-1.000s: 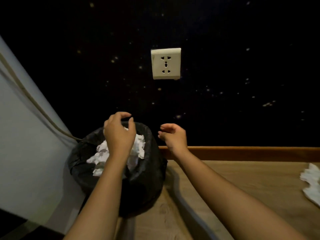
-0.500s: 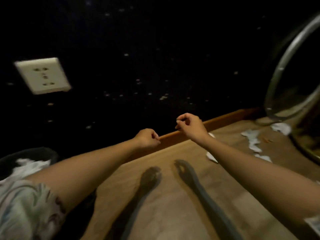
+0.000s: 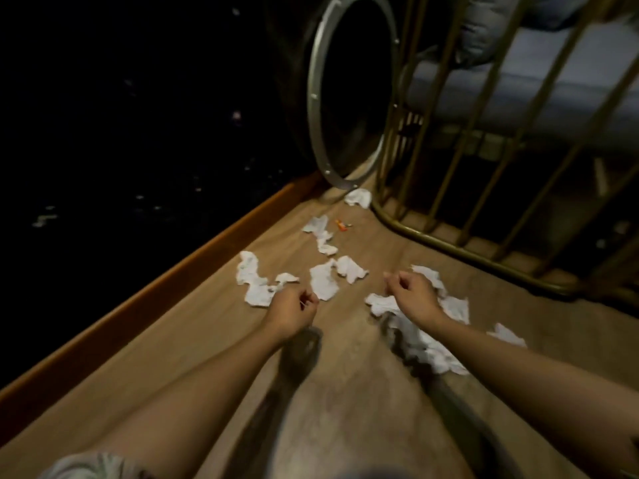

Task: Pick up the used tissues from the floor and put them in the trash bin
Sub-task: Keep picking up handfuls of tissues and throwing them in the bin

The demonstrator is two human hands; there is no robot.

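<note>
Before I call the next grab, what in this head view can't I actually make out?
- Trash bin: not in the head view.
- Tissue pile: the right hand and forearm cover part, so no count.
- Left hand: fingers curled; anything pinched is hidden.
- Small orange item: too small to identify.
- Tissue by the metal ring: dim, outline unclear.
- Wall: too dark.

White tissues on a tan floor; orange-brown skirting at nine o'clock, brass-coloured railing at two.
</note>
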